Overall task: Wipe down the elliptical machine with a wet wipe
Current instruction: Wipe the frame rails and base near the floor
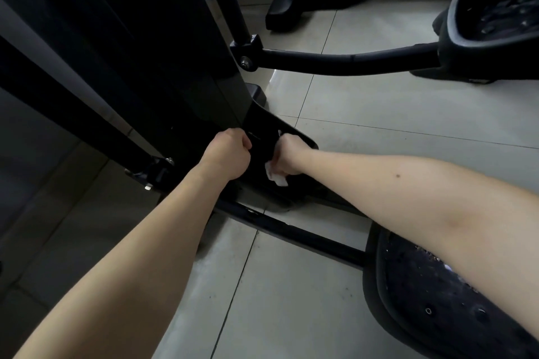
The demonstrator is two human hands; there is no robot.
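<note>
A black elliptical machine (145,52) is seen filling the upper left of the frame, its tall dark housing running down to a low base cover (262,125) near the centre. The wet wipe (277,178) is found at the centre of the frame, bunched up white in the right hand (287,157), whose fingers are curled round it. The wipe is pressed against the base cover, with one crumpled end showing below the hand and a small scrap showing above it. The left hand (229,154) is placed just beside the right, to its left, at the lower edge of the housing. Its fingers are curled into a fist, but whether an edge of the machine is gripped inside it cannot be told. Both bare forearms are stretched in from the bottom of the frame. A curved link arm (335,63) is seen crossing the upper middle towards a pedal (495,14) at the upper right, and a second, studded pedal (437,300) is partly covered by the right forearm at the lower right. A lower bar (306,234) is seen running from the base towards that pedal. Pale floor tiles (379,131) are laid beneath everything.
</note>
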